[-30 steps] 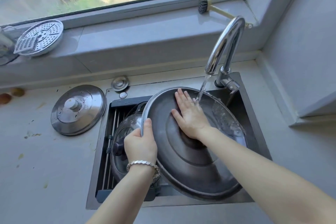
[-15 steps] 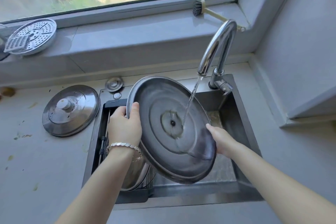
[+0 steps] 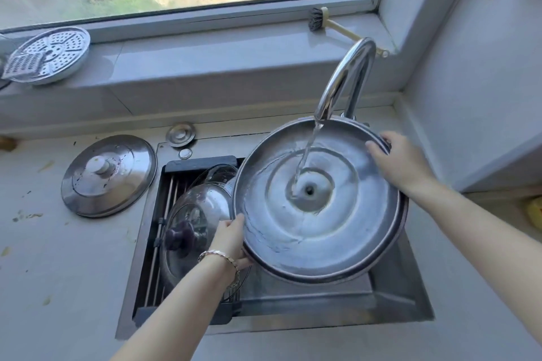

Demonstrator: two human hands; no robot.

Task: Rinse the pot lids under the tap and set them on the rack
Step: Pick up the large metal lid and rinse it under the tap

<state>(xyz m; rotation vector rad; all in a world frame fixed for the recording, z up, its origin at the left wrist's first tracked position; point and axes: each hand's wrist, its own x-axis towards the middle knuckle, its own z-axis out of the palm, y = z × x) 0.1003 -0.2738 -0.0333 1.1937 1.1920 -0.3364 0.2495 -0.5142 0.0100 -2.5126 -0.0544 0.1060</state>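
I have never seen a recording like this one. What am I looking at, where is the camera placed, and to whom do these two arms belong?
There is no machine here. The arms belong to a person, and the single camera sits on that person's head, looking down at a kitchen sink. The left hand and the right hand grip the rim of a large steel lid, hollow side up, while water from the tap runs into its middle. On the rack in the sink lies a glass lid with a dark knob. Another steel lid lies on the counter, left of the sink.
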